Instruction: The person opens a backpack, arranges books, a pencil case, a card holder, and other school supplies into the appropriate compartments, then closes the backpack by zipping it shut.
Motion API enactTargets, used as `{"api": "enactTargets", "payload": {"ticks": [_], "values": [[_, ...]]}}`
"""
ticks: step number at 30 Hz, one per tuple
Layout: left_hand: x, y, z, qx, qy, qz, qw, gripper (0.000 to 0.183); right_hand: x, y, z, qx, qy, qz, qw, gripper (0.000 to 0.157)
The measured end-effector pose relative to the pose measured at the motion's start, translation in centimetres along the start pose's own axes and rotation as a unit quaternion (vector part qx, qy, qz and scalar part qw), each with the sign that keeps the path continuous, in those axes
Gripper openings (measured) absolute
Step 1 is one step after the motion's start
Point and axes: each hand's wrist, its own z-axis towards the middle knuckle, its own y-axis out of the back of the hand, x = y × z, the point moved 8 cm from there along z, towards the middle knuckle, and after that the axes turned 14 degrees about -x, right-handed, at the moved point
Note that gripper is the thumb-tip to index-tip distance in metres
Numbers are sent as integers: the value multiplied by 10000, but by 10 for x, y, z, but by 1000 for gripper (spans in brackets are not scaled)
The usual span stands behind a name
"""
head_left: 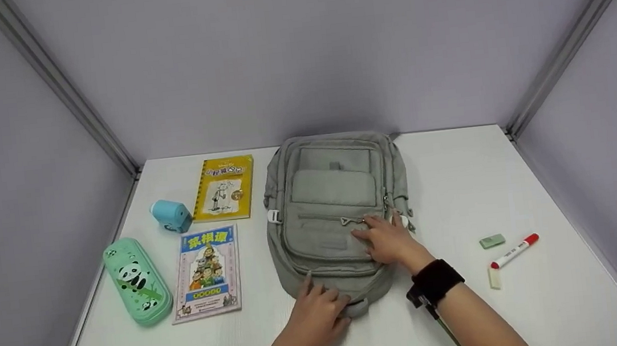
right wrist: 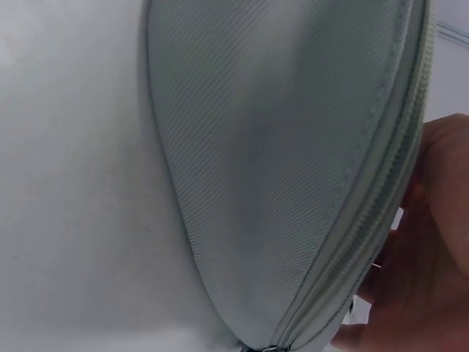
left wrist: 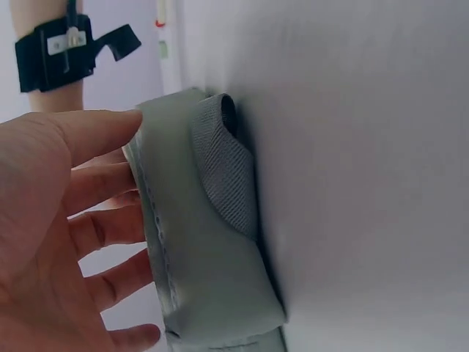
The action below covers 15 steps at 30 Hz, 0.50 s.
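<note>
Left hand (head_left: 315, 315) and right hand (head_left: 390, 239) rested, unclenched, on grey backpack (head_left: 333, 189)

Both lay relaxed, gripping nothing I could see. It lay mid worktop (head_left: 447, 181), edge zip (right wrist: 374, 209) seemingly done up; books (head_left: 223, 189) and pencil case (head_left: 137, 281) sat outside.

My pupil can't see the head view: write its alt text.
A person's left hand and right hand touch a grey backpack lying on a white table. At left are a yellow book, a pink book, a blue object and a green panda case; at right, a red-capped marker, a green block and a pale block.
</note>
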Motion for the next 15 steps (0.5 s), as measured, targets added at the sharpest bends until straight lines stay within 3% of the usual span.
{"api": "enactTargets", "payload": {"ticks": [9, 12, 15], "values": [[10, -6, 23, 347, 334, -103, 9988, 27, -8, -2, 21, -129, 303, -146, 9993, 48], [20, 0, 33, 41, 419, -185, 9989, 21, -11, -8, 27, -163, 309, -237, 9991, 48], [38, 8, 43, -494, 540, -58, 9973, 20, -14, -14, 33, -138, 255, -249, 9993, 48]]}}
